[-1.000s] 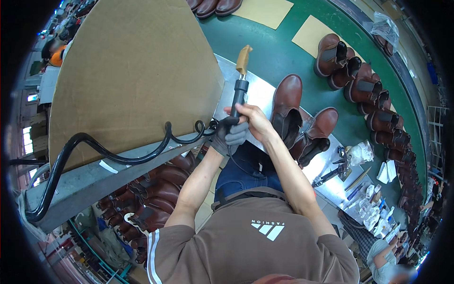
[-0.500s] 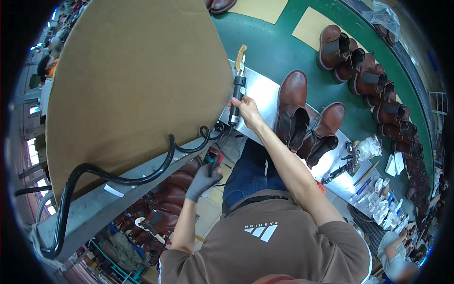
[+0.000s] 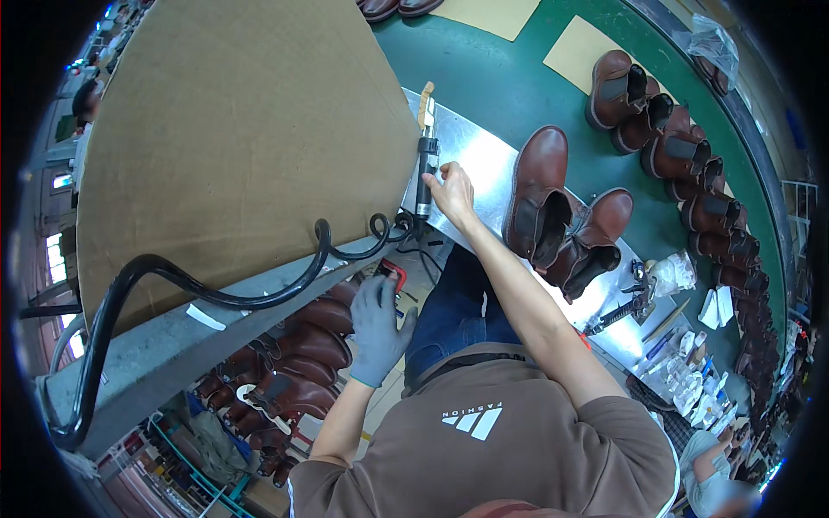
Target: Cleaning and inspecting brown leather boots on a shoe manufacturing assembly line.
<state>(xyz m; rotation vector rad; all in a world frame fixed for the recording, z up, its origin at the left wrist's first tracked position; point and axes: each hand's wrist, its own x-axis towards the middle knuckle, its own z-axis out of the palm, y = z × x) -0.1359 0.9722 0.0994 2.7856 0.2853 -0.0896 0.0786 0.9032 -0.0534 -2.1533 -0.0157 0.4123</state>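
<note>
Grip's looser than before: your bare right hand (image 3: 455, 192) half-open at that black cylindrical tool (image 3: 428, 149), gray-gloved left hand (image 3: 379, 330) spread wider.

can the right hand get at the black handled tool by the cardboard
Very likely yes: the right hand is right beside the black-handled tool, with nothing visible between them; the cardboard is on the tool's other side.

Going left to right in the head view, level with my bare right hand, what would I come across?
Cardboard panel → black-handled tool → your right hand → first brown boot → second brown boot → row of brown boots.
</note>
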